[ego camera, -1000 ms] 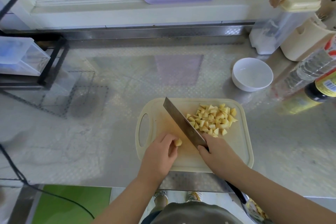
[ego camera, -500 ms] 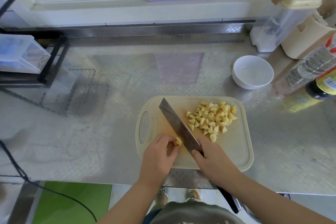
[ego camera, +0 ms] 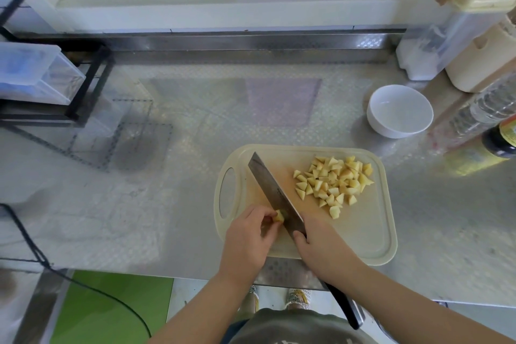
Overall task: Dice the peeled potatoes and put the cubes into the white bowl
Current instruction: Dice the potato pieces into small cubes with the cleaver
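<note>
**While dicing is going on**

As the left hand [ego camera: 248, 234] is pinching a potato piece [ego camera: 278, 216] on the cutting board [ego camera: 363, 240], I am watching the right hand [ego camera: 321, 243] gripping the knife [ego camera: 272, 193] (blade touching the piece); cubes [ego camera: 333, 180] are lying piled rightward; the white bowl [ego camera: 399, 112] is sitting beyond.

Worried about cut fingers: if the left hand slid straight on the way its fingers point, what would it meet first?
Most likely the flat steel cleaver blade, right past the small yellow potato piece that the left hand pinches. Depth is unclear, so this is a guess.
</note>
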Tool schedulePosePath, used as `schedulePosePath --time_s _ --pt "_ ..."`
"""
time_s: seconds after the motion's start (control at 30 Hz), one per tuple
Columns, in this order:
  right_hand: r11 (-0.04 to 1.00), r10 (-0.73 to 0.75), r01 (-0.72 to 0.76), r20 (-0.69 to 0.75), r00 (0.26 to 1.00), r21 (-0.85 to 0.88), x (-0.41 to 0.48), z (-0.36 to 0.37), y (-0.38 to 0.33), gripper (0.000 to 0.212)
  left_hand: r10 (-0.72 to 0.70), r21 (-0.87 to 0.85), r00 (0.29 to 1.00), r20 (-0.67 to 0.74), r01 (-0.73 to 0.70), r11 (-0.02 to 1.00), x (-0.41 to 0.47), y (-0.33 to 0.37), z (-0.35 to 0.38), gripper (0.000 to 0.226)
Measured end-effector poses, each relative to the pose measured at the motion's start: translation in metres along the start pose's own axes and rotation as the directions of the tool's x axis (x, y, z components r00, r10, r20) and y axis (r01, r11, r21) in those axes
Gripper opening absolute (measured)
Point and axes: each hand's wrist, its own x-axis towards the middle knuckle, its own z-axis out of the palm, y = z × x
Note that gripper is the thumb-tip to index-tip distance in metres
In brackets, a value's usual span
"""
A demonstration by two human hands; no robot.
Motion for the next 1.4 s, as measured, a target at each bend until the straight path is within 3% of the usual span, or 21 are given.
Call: schedulePosePath --time_s 0.33,0.53,0.67,0.87,1.4 --pt "1.000 -0.017 0.018 -0.095 0.995 0.006 0.000 -0.010 0.003 0.023 -0.021 0.083 0.998 0.067 0.016 0.996 0.004 0.004 0.000 0.017" --pt "0.997 0.054 -0.060 -0.103 0.993 -0.052 0.004 -0.031 0.020 0.012 -0.270 -0.123 0.956 0.111 0.283 0.951 0.028 0.009 -0.008 0.012" --pt "0.998 0.040 -0.045 -0.097 0.994 -0.048 0.001 -0.031 0.019 0.013 -0.294 -0.046 0.947 0.131 0.302 0.952 0.036 0.003 -0.014 0.020" --pt "1.000 -0.013 0.013 -0.101 0.995 0.002 -0.004 -0.023 0.008 0.011 -0.360 -0.102 0.923 0.138 0.374 0.922 0.034 0.004 -0.012 0.019" --pt "0.996 -0.011 0.018 -0.078 0.997 0.089 -0.002 -0.021 0.006 0.013 -0.358 -0.018 0.931 0.064 0.360 0.933 0.035 0.016 -0.011 0.010"
